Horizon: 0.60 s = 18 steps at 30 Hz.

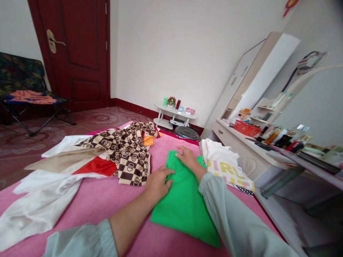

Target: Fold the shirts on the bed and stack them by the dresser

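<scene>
A bright green garment [184, 203] lies flat on the pink bed cover [112, 200] in front of me. My left hand [158, 182] rests on its left edge with the fingers bent and pressed down on the cloth. My right hand [189, 159] lies flat on the garment's far end, fingers stretched out. Neither hand lifts the cloth.
A heap of clothes lies to the left: a brown checked piece [125, 150], red, beige and white cloth [45, 200]. A folded white shirt with lettering [227, 167] sits at the right. A dresser [257, 150] with bottles stands beside the bed; a folding chair [26, 96] and door [77, 53] lie beyond.
</scene>
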{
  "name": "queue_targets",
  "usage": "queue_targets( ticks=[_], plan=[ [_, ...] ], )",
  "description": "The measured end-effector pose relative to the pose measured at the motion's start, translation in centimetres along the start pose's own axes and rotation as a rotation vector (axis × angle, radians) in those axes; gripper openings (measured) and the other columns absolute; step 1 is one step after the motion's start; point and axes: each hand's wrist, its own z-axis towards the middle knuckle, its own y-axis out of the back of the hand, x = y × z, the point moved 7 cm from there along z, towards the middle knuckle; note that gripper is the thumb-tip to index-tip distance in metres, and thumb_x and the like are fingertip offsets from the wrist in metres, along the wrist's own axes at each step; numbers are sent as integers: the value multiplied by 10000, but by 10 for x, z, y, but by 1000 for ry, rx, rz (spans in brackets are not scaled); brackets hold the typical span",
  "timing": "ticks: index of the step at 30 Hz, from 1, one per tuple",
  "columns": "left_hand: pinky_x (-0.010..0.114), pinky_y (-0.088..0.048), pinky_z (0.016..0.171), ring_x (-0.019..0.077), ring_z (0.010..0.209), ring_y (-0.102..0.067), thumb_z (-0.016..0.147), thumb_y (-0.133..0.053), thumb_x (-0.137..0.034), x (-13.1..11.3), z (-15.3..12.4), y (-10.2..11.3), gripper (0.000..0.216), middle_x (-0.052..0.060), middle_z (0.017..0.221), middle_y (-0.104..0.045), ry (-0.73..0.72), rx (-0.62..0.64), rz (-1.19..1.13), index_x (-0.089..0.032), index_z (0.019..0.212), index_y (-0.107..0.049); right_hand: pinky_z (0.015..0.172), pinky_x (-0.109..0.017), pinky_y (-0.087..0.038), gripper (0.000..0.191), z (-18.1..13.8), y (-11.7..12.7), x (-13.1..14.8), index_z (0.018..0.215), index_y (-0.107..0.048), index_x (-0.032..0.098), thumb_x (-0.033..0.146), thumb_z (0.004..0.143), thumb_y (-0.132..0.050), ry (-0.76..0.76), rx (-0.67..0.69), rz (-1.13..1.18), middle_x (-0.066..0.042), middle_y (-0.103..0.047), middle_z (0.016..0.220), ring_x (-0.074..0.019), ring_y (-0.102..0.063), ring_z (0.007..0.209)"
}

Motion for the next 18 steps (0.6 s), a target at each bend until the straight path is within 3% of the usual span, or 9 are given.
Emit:
queue_targets(
  ticks=[2,5,8,12,15,18],
  plan=[
    [284,-440,823,198,939,-603,792,-589,-236,0,0,1,327,25,1047,-640,-5,-2,0,-276,1109,-656,723,-278,-482,297,-1,-17,8,967,-674,180,179,670,-662,-9,32,31,-22,-698,808,-158,-621,707],
    [287,-445,822,198,930,-605,797,-580,-226,-1,0,1,316,26,1038,-642,-23,-10,-20,-271,1098,-663,673,-283,-487,138,-2,-27,12,857,-638,159,152,742,-562,-61,-6,57,-32,-672,722,-160,-624,646],
    [287,-445,846,198,944,-606,795,-578,-216,1,1,0,316,30,1036,-645,-29,-10,-47,-263,1095,-666,677,-270,-503,203,-9,-23,16,969,-579,165,152,794,-477,-70,-46,153,-51,-685,872,-141,-651,696],
    [299,-434,888,209,991,-601,786,-589,-224,4,2,-1,341,39,1086,-649,-37,-27,-60,-252,1119,-655,824,-342,-505,301,-51,8,23,1064,-541,182,240,770,-559,-18,-67,263,-88,-636,1099,-178,-645,910],
    [298,-426,890,211,1006,-594,781,-596,-232,5,2,1,357,51,1126,-650,-55,-41,-75,-231,1134,-649,881,-382,-481,256,-111,47,25,1044,-568,189,297,813,-542,5,-89,179,-86,-638,1042,-203,-613,965],
    [276,-440,764,186,839,-608,796,-584,-278,7,3,1,366,43,953,-678,-26,-29,-85,-220,1152,-645,935,-383,-446,244,-179,79,30,1054,-575,209,353,863,-525,57,-52,66,-87,-613,1080,-213,-568,1045]
  ],
)
